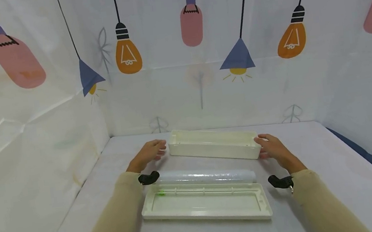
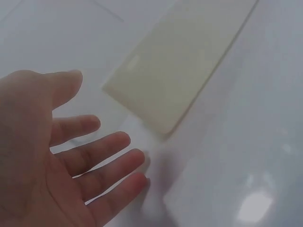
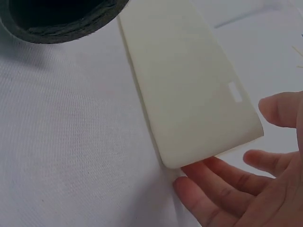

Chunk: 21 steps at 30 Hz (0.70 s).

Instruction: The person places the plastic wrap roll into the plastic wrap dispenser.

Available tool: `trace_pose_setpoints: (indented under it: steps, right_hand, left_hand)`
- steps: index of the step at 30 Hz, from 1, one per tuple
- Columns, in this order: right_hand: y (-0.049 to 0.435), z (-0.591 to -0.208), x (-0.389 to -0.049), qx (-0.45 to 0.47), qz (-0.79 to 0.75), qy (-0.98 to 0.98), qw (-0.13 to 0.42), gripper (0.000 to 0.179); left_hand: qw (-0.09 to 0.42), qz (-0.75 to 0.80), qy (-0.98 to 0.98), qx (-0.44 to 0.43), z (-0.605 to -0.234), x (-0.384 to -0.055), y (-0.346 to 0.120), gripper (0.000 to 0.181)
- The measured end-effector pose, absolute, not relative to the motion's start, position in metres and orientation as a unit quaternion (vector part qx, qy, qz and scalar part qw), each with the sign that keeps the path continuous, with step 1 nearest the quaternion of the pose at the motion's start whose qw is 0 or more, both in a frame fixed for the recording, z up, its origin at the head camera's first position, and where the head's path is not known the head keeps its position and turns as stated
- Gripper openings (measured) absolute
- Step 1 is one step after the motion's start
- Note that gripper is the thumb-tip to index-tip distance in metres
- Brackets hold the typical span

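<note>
A long cream plastic box (image 1: 214,150), open at the top, stands near the back of the table. My left hand (image 1: 148,154) is just off its left end, fingers spread and relaxed; in the left wrist view a gap separates the fingers from the box wall (image 2: 175,71). At the other end is my right hand (image 1: 275,148). Its loosely bent fingers reach the box's right end in the right wrist view, with the thumb apart; whether they touch it is hard to tell. Neither hand grips anything.
A roll of clear plastic film (image 1: 207,176) lies crosswise in front of the box; its dark core end (image 3: 66,35) shows in the right wrist view. Nearer lies a cream rectangular lid (image 1: 205,203), ribbed inside face up. Printed sheets (image 1: 176,94) enclose the white table (image 1: 346,173).
</note>
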State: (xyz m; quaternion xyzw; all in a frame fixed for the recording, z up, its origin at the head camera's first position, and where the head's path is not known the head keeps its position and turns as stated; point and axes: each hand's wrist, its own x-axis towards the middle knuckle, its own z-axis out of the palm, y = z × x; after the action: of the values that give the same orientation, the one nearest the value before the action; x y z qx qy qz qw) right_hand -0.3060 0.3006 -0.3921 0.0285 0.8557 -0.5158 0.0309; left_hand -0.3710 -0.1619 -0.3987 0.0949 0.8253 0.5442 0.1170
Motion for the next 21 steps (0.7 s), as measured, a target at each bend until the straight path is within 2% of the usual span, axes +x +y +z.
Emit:
trace_pose_setpoints:
  steps: [13,21]
  right_hand:
    - [0.299,-0.392,-0.308,0.026,-0.52,0.853,0.033,0.065]
    - [0.303,-0.396,-0.304,0.028,-0.526,0.849,0.048,0.071]
  left_hand:
    - [0.141,0.588,0.794,0.066,-0.397,-0.378,-0.144,0.055]
    - [0.142,0.576,0.804,0.039,-0.399,-0.388,-0.135,0.055]
